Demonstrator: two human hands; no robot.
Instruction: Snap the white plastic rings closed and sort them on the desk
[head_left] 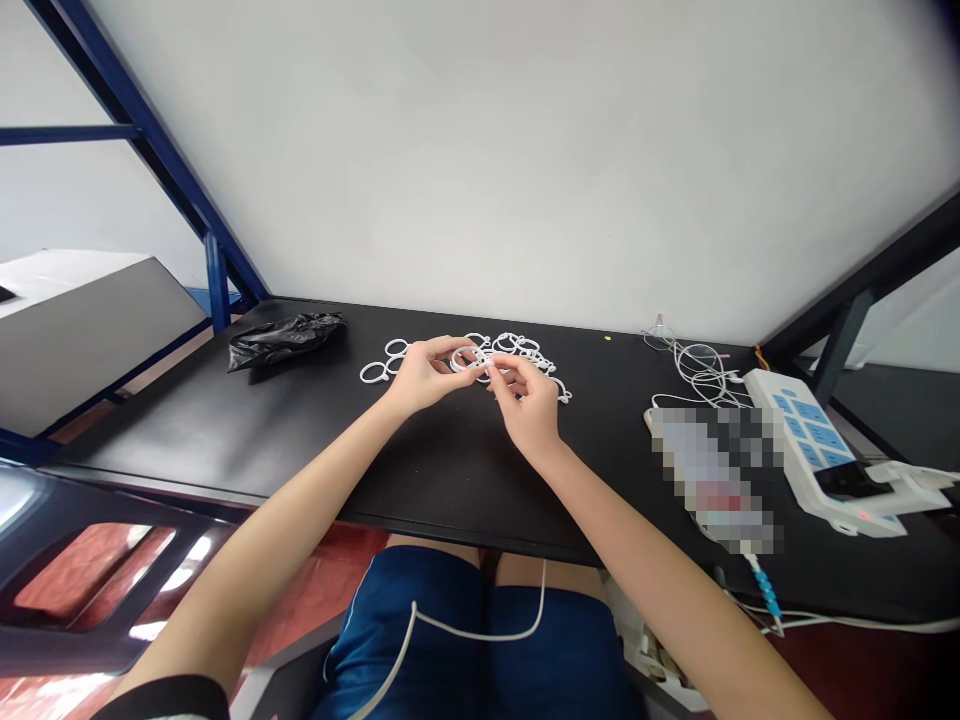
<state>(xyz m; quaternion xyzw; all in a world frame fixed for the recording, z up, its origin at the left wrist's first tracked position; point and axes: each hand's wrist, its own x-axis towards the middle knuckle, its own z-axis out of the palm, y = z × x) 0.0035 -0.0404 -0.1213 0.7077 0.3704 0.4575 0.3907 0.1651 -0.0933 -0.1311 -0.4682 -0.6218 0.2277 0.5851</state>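
Both hands meet above the middle of the black table. Between them is a white ring (466, 348) with a small part at its lower right edge. My left hand (426, 376) pinches the ring from the left, thumb below and fingers above. From the right, my right hand (527, 400) pinches the small part of the same ring with thumb and forefinger. Behind the hands lies a pile of white rings (517, 345), partly hidden by the fingers. A few separate rings (373, 373) lie to the left of my left hand.
A crumpled black plastic bag (285, 340) lies at the back left of the table (450, 480). At right are a blurred-out phone (709, 480), a white power strip (810, 430) and tangled white cables (701, 370). A white cord (480, 635) crosses my lap.
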